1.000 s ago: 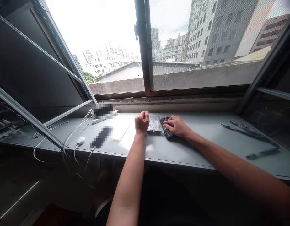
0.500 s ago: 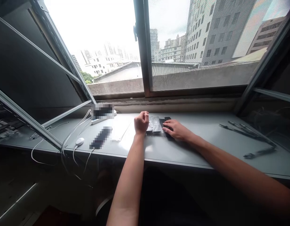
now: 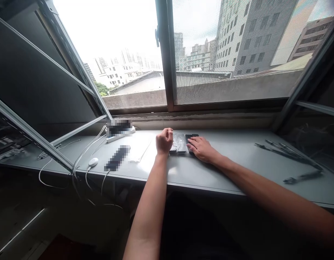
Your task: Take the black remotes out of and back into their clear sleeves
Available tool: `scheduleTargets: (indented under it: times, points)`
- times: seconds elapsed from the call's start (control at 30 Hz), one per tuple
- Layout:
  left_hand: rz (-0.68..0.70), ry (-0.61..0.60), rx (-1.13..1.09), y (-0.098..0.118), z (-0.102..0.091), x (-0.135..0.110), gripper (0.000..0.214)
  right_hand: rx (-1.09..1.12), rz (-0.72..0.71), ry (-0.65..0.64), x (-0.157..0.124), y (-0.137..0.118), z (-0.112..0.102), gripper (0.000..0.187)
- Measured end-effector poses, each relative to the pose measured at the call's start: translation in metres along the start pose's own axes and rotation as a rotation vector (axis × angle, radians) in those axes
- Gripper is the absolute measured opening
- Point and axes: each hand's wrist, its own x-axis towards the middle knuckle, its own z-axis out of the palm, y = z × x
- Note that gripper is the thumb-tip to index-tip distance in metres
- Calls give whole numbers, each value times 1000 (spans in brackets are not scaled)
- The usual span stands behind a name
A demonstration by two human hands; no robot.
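Observation:
My left hand (image 3: 164,141) is closed with its fingers curled upward, just left of some clear plastic packets (image 3: 180,143). Whatever those fingers may hold is hidden. On the packets' other side, black remote controls (image 3: 189,137) with small buttons lie side by side on the grey table (image 3: 183,169). My right hand (image 3: 201,148) lies over them, its fingers and thumb resting on their right and near parts and covering much of them.
White paper (image 3: 140,150) and a blurred-out dark device (image 3: 117,158) lie on the left. Behind them stands a white power strip (image 3: 120,136); white cables (image 3: 84,153) hang over the table edge. Dark cables (image 3: 286,151) lie on the right. A window (image 3: 171,72) rises behind.
The black remote controls have turned straighter and now line up beside each other, with my right hand moved along over them. My left hand keeps its closed pose.

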Motion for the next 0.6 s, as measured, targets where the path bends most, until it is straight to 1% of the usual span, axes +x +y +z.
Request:
scheduleTargets:
  times: [0.17, 0.3, 0.47, 0.6]
  points:
    - [21, -20, 18, 0, 2, 0, 34, -16, -5, -10, 2, 5, 9, 68]
    - [25, -18, 28, 0, 2, 0, 34, -30, -28, -28, 3, 3, 16, 76]
    - [31, -14, 21, 0, 3, 0, 33, -62, -7, -63, 3, -4, 14, 87]
    - [15, -18, 18, 2, 3, -1, 33, -66, 25, -72, 1, -11, 10, 89]
